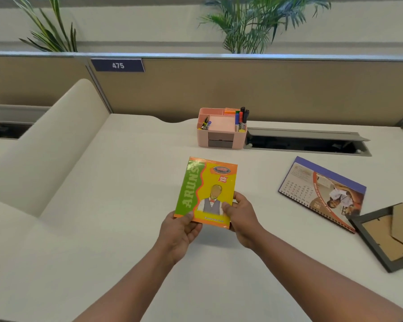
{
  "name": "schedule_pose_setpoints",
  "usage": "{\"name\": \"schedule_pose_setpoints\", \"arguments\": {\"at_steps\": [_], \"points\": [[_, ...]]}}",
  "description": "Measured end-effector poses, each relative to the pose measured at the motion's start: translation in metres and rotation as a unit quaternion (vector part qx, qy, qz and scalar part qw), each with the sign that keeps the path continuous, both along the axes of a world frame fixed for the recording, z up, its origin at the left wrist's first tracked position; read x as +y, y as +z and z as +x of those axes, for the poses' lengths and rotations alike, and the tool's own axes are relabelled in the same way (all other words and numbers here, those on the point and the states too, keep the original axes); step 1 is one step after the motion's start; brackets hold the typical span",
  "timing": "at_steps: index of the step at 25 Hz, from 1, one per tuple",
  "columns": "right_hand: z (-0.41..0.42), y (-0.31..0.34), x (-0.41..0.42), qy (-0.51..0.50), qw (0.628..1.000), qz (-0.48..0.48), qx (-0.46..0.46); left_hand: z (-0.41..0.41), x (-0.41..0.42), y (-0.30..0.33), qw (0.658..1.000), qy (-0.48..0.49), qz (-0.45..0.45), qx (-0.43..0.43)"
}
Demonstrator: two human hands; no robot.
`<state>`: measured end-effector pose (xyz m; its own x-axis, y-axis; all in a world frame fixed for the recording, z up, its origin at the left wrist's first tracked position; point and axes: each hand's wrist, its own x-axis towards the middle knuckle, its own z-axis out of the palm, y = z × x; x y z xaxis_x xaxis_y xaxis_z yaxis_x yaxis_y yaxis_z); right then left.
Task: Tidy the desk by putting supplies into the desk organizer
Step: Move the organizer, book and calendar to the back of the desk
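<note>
Open-plan office cubicle

A white desk (102, 182) was enclosed by tan fabric partitions (265, 89) capped with a metal rail, and a blue plate (118, 65) marked 475 was fixed to the top. A cable trough (307, 142) was set open into the desktop beside a pink organizer (221, 129) stocked with markers (241, 118). A spiral calendar (321, 194) was laid nearby, and potted palms (254, 22) were seen behind the partition.

Two bare forearms showing from the lower edge, left hand (180, 231) and right hand (241, 219) both uncovered, wearing nothing on wrists or fingers
</note>
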<state>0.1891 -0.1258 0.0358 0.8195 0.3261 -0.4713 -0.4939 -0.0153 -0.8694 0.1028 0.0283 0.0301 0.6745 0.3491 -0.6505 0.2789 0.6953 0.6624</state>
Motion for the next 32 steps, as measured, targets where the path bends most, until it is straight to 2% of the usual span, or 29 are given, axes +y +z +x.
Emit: {"name": "schedule_pose_setpoints", "arguments": {"at_steps": [4,6,9,13,19,22,25,28,32], "points": [[0.013,0.002,0.024,0.047,0.997,-0.016,-0.060,0.012,0.010,-0.004,0.991,0.057,0.117,0.019],[0.019,0.001,0.040,0.092,0.983,-0.082,-0.133,0.022,0.020,-0.007,0.983,0.078,0.164,0.015],[0.034,-0.008,0.064,0.167,0.934,-0.202,-0.242,0.043,0.039,-0.008,0.975,0.091,0.200,0.015],[0.066,-0.026,0.092,0.271,0.861,-0.264,-0.341,0.072,0.072,-0.020,0.959,0.071,0.272,0.030],[0.133,-0.053,0.132,0.354,0.775,-0.305,-0.426,0.128,0.129,-0.054,0.874,-0.054,0.476,0.081],[0.159,-0.074,0.147,0.374,0.707,-0.357,-0.482,0.149,0.153,-0.075,0.794,-0.110,0.565,0.194],[0.177,-0.090,0.163,0.348,0.654,-0.392,-0.545,0.168,0.169,-0.085,0.730,-0.143,0.627,0.232],[0.190,-0.100,0.178,0.331,0.654,-0.414,-0.540,0.191,0.187,-0.088,0.691,-0.161,0.659,0.251],[0.208,-0.101,0.191,0.306,0.659,-0.422,-0.542,0.223,0.206,-0.100,0.629,-0.173,0.724,0.225]]}}
